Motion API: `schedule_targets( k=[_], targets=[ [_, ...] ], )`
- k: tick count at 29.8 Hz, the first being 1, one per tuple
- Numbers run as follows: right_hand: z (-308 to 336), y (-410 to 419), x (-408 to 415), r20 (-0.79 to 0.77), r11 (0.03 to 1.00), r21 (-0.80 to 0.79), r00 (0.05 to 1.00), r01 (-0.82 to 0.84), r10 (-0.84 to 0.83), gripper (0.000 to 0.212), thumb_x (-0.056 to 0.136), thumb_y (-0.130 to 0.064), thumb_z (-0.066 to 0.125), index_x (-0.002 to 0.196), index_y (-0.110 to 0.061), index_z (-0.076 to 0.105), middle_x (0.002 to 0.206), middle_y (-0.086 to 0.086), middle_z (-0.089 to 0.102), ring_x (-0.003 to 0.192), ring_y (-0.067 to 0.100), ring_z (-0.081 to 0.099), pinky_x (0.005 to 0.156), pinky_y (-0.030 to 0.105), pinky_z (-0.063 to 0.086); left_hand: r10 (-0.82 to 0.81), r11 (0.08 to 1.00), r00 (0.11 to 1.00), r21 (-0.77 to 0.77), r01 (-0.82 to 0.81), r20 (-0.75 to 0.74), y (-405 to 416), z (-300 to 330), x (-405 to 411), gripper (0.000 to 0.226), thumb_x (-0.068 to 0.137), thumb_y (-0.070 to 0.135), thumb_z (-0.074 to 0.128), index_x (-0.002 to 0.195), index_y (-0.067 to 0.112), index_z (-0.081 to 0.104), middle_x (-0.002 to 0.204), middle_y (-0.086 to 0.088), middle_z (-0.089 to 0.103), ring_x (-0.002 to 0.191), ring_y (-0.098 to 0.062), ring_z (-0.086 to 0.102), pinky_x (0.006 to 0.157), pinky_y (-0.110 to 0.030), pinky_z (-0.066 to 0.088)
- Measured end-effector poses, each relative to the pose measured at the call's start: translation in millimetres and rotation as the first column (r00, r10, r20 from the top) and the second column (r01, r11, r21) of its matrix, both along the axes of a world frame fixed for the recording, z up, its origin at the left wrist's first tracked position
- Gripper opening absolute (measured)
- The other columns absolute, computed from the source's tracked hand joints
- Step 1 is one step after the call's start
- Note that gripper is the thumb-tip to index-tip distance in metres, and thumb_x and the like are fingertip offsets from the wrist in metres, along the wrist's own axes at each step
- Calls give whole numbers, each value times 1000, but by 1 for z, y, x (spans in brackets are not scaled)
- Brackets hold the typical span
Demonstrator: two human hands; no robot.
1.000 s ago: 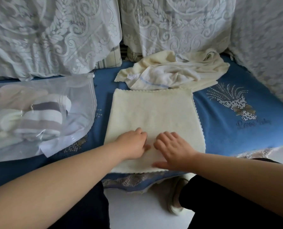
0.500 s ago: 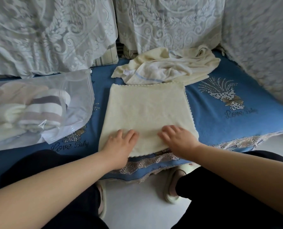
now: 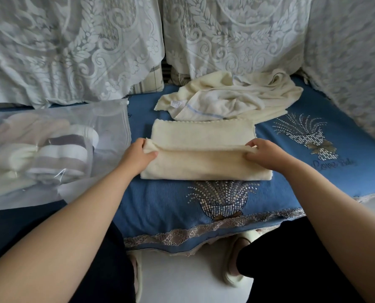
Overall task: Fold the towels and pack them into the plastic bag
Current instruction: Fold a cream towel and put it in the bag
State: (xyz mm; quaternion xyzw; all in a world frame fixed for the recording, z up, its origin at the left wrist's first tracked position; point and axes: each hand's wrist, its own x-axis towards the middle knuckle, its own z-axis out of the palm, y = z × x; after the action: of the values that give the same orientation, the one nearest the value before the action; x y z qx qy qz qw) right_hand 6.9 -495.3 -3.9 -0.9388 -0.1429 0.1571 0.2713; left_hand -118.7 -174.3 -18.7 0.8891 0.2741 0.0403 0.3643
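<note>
Cream towel [image 3: 200, 157], soft napped terry, lies between the hands as a wide rectangle on the blue cover [image 3: 160, 200], far edge finished in small scallops. Left hand [image 3: 137, 157] pinches the towel's left end, thumb under a raised fold and fingers curled over it; right hand [image 3: 267, 155] pinches the right end of the same fold, so a long ridge of cloth stands lifted across the middle, near half doubled over. Beyond the hands, touching the towel's far edge, a rumpled heap of cream towels [image 3: 230, 97], one with a thin blue stripe and a small white label. Left of the left hand, a clear plastic bag [image 3: 108, 125], glossy and creased, holding rolled towels, some cream, some banded grey and white. Cover is ribbed, woven with pale dotted bouquet motifs and lace trim at the near edge. White lace drapes [image 3: 73, 47] hang behind
</note>
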Motion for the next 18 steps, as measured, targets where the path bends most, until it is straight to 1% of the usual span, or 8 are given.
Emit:
schedule_targets(
  k=[4, 6, 9, 11, 13, 15, 16, 18],
  targets=[
    [-7, 3, 14, 15, 998, 14, 998, 69, -69, 31, 88, -22, 57, 119, -18, 56, 116, 1, 53, 101, 20, 50, 78, 27, 34, 53, 997, 998, 50, -50, -45, 1, -17, 8, 45, 92, 29, 56, 130, 12, 40, 129, -10, 50, 113, -31, 52, 88, -35, 41],
    [-12, 5, 17, 85, 993, 58, 990, 107, -112, 30, 90, -22, 56, 120, -15, 57, 119, 6, 59, 108, 25, 54, 79, 28, 35, 61, 996, 996, 72, -57, -59, 0, -23, 9, 42, 94, 30, 52, 130, 14, 37, 127, -12, 49, 110, -34, 53, 85, -37, 42],
    [-20, 8, 19, 166, 975, 98, 962, 202, -216, 29, 94, -27, 49, 120, -16, 54, 115, 11, 63, 106, 32, 56, 75, 33, 39, 33, 985, 996, 169, -18, -84, -5, -26, 7, 48, 97, 30, 46, 139, 19, 27, 132, -14, 48, 111, -37, 53, 88, -42, 45],
    [-27, 10, 18, 198, 967, 5, 947, 255, -251, 32, 97, -32, 43, 124, -17, 48, 115, 12, 62, 102, 33, 57, 71, 36, 41, 47, 978, 995, 207, -29, -85, -10, -24, 4, 55, 98, 29, 44, 146, 20, 20, 140, -13, 42, 116, -36, 51, 90, -43, 44],
    [-35, 10, 15, 250, 951, -88, 930, 297, -268, 35, 98, -34, 39, 128, -16, 44, 122, 12, 56, 105, 34, 55, 71, 37, 41, 34, 933, 999, 359, -26, -16, -13, -20, 0, 57, 96, 26, 48, 146, 16, 23, 143, -13, 35, 116, -36, 50, 87, -45, 45],
    [-35, 14, 9, 390, 935, -125, 883, 332, -261, 38, 97, -30, 43, 131, -14, 44, 131, 15, 46, 114, 37, 47, 83, 43, 41, -140, 771, 981, 636, 21, 137, -19, -17, -3, 45, 88, 17, 57, 131, 9, 44, 131, -16, 44, 106, -38, 53, 81, -45, 47],
    [-34, 20, 5, 506, 945, -103, 834, 311, -220, 38, 95, -27, 47, 130, -13, 46, 132, 17, 45, 116, 38, 44, 88, 46, 42, -261, 701, 944, 712, 40, 204, -26, -16, -3, 37, 85, 17, 58, 121, 7, 52, 123, -15, 50, 101, -37, 55, 80, -44, 47],
    [-26, 45, -15, 641, 996, 10, 764, 91, -76, 39, 92, -28, 52, 128, -12, 52, 130, 16, 49, 115, 36, 48, 93, 47, 43, -497, 634, 856, 732, 248, 141, -49, -17, -4, 40, 87, 29, 50, 121, 8, 54, 123, -13, 54, 107, -35, 55, 90, -41, 43]
  ],
)
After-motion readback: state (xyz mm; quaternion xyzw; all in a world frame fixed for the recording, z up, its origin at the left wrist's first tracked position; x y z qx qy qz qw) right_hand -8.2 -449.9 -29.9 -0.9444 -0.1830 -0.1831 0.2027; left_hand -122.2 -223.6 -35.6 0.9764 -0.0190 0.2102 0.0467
